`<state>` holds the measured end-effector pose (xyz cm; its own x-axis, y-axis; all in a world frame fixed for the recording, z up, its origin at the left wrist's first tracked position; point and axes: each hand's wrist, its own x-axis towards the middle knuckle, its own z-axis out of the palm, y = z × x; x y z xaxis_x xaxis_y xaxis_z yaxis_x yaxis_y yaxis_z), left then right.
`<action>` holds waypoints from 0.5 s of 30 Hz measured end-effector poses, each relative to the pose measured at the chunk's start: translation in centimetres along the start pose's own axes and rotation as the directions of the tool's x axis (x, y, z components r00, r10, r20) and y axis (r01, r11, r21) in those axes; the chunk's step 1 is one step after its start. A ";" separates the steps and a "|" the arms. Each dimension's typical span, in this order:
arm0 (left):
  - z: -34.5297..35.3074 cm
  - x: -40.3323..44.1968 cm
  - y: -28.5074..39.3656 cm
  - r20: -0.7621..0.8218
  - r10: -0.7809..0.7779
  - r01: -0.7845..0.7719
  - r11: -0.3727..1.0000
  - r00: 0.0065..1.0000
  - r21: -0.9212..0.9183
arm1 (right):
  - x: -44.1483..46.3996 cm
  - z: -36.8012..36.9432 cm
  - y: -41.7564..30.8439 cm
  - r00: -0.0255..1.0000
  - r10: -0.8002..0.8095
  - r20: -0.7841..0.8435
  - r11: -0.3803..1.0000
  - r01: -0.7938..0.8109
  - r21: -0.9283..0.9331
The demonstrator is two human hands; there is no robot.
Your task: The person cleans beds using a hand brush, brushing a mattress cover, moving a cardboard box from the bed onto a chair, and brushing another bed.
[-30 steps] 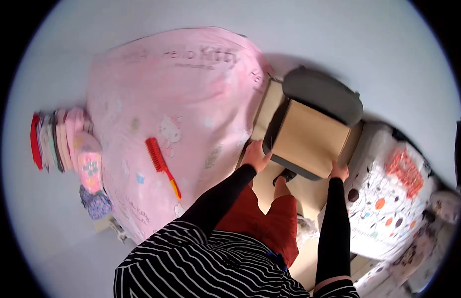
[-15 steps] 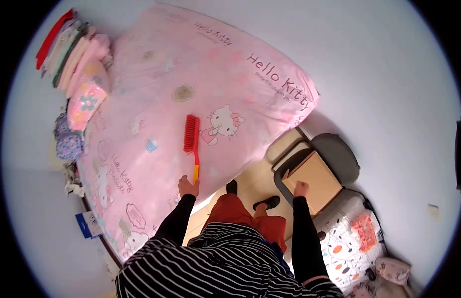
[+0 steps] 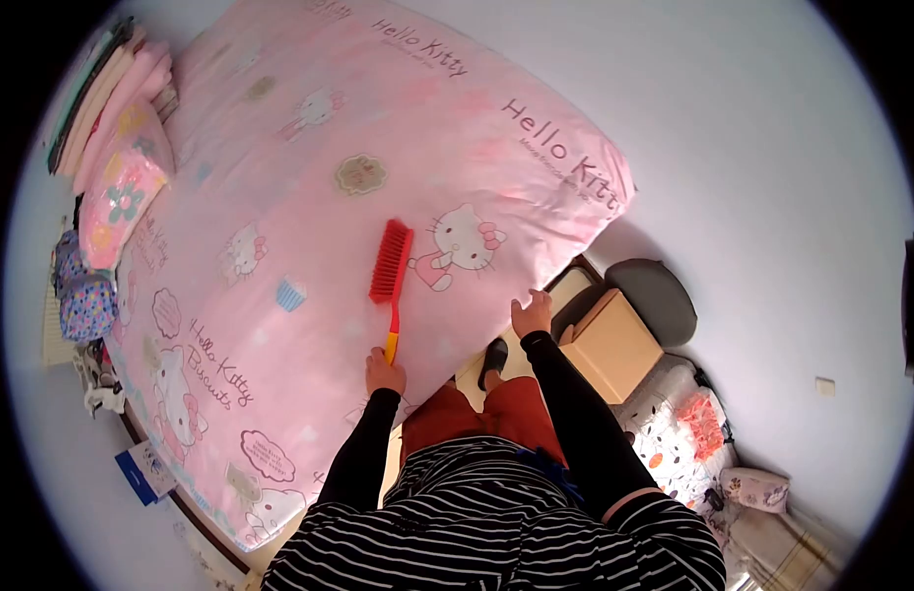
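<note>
A bed brush (image 3: 390,264) with red bristles and a red-and-yellow handle rests over the pink Hello Kitty bed sheet (image 3: 309,374). My left hand (image 3: 386,374) is closed around the yellow end of its handle, with the bristle head pointing away from me. My right hand (image 3: 533,314) is at the bed's right edge, close to the sheet, fingers apart and holding nothing. Whether its fingertips touch the sheet I cannot tell. Beside the brush head, a large printed cat figure shows on the sheet.
A cardboard box (image 3: 614,350) sits on a dark chair (image 3: 654,300) right of the bed. Folded bedding (image 3: 107,98) and a floral pillow (image 3: 127,202) are stacked at the far left. A blue-and-white box (image 3: 144,471) is beyond the left edge.
My right hand has moved left and forward from beside the cardboard box to the bed's edge, and its fingers have opened. The brush has tilted slightly, still in my left hand.
</note>
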<state>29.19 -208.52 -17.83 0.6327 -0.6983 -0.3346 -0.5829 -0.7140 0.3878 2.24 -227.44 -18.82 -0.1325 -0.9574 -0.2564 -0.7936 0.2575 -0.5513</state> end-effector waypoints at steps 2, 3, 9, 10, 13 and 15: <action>-1.2 0.8 -0.2 0.004 -0.019 0.018 0.999 1.000 0.034 | 0.6 0.7 -1.8 0.992 0.104 0.066 0.995 -0.104 -0.011; -1.7 0.9 -0.2 0.008 -0.032 0.031 0.998 0.999 0.051 | 1.0 1.2 -2.7 0.987 0.153 0.057 0.988 -0.152 -0.018; -6.2 2.2 4.6 0.135 0.055 -0.092 0.956 0.989 0.278 | 5.5 5.5 -5.1 0.874 0.425 -0.235 0.900 -0.437 0.005; -5.7 2.8 4.3 0.157 0.120 -0.162 0.941 0.980 0.296 | 6.5 5.9 -5.0 0.831 0.438 -0.344 0.887 -0.462 0.013; -7.7 4.6 5.6 0.092 0.077 -0.100 0.954 0.993 0.282 | 10.1 6.4 -3.1 0.754 0.464 -0.464 0.871 -0.484 0.086; -10.2 6.4 5.1 -0.022 0.117 -0.114 0.985 0.993 0.128 | 11.9 6.0 -2.2 0.722 0.537 -0.436 0.829 -0.547 0.114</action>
<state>35.46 -216.06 -9.25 0.5709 -0.7760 -0.2680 -0.7115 -0.6306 0.3102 5.92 -238.61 -25.42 -0.7805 -0.6103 -0.1354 -0.5177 0.7524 -0.4072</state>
